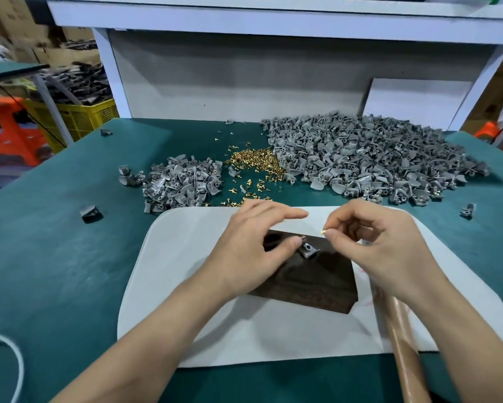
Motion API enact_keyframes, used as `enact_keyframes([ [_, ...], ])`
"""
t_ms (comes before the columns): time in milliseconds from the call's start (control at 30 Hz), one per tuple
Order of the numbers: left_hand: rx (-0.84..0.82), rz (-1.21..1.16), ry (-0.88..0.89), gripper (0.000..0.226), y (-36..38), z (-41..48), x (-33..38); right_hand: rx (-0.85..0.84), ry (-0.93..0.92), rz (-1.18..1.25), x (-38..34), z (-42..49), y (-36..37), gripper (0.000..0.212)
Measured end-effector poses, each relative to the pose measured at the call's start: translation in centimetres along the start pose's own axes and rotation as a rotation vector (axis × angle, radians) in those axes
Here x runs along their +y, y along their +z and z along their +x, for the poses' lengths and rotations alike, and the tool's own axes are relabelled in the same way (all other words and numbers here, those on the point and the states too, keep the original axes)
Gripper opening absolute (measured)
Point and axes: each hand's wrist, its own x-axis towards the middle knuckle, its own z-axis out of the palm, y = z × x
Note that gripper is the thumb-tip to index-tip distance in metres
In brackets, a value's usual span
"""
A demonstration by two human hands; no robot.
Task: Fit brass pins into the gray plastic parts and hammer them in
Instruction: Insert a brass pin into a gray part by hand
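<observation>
One gray plastic part (307, 249) lies on a dark block (317, 283) in the middle of a white mat (186, 286). My left hand (253, 245) steadies the part, thumb tip against its left side, other fingers stretched out above it. My right hand (375, 242) pinches a small brass pin (324, 231) between thumb and forefinger, just above and to the right of the part. A wooden hammer handle (404, 344) lies under my right forearm; its head is hidden.
A big heap of gray parts (369, 158) fills the back right of the green table (55, 257). A smaller heap (180, 181) sits back left, with loose brass pins (253, 161) between them. Stray parts (91, 213) lie at the left and right edges.
</observation>
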Motion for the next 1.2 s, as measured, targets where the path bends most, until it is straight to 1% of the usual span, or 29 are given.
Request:
enact_keyframes([
  [33,-0.023,0.076,0.037,0.029,0.2,0.0,0.0,-0.06,0.022,-0.041,0.1,0.0,0.0,0.022],
  [67,-0.049,0.092,0.051,0.027,0.5,-0.1,0.0,-0.114,0.032,-0.105,0.0,-0.1,0.2,0.019],
  [133,-0.059,0.051,0.046,0.019,0.9,-0.3,0.3,-0.161,0.05,-0.21,-0.3,-0.3,0.6,0.007],
  [200,-0.027,-0.01,0.014,0.013,1.0,-0.3,0.4,-0.158,0.085,-0.226,-0.7,-0.3,0.8,0.002],
  [300,0.019,-0.106,-0.03,0.014,0.9,-0.3,0.6,-0.134,0.099,-0.21,-0.8,-0.2,1.0,0.003],
  [367,0.066,-0.162,-0.018,0.015,1.0,-0.4,0.8,-0.105,0.096,-0.192,-0.6,-0.2,1.3,0.006],
  [433,0.125,-0.234,-0.006,0.012,1.1,-0.5,0.9,-0.081,0.101,-0.124,-0.2,-0.3,1.6,0.006],
  [500,0.156,-0.36,-0.03,0.01,1.2,-0.6,1.0,-0.06,0.1,-0.049,0.1,-0.4,1.9,0.005],
  [567,0.136,-0.513,-0.082,0.013,1.1,-0.6,1.0,-0.032,0.105,0.075,0.1,-0.4,2.0,0.006],
  [600,0.122,-0.55,-0.09,0.016,1.0,-0.6,1.0,-0.017,0.111,0.161,0.1,-0.3,2.1,0.006],
  [700,0.095,-0.59,-0.091,0.022,0.8,-0.4,1.1,0.019,0.12,0.322,0.1,-0.3,2.1,0.003],
  [800,0.149,-0.548,-0.066,0.024,0.7,-0.4,1.3,0.052,0.119,0.428,0.0,-0.5,2.3,0.005],
  [867,0.191,-0.46,-0.015,0.021,0.6,-0.4,1.4,0.092,0.102,0.418,-0.1,-0.6,2.5,0.004],
  [933,0.203,-0.442,-0.005,0.022,0.7,-0.4,1.5,0.133,0.091,0.38,-0.2,-0.7,2.7,0.002],
  [1067,0.172,-0.61,-0.078,0.028,0.7,-0.5,1.8,0.165,0.099,0.436,-0.2,-0.8,2.8,0.006],
  [1133,0.158,-0.683,-0.086,0.028,0.6,-0.4,1.9,0.146,0.139,0.566,-0.2,-0.8,2.7,0.004],
  [1200,0.15,-0.726,-0.087,0.028,0.5,-0.4,2.1,0.131,0.173,0.686,-0.3,-0.8,2.7,0.009],
])
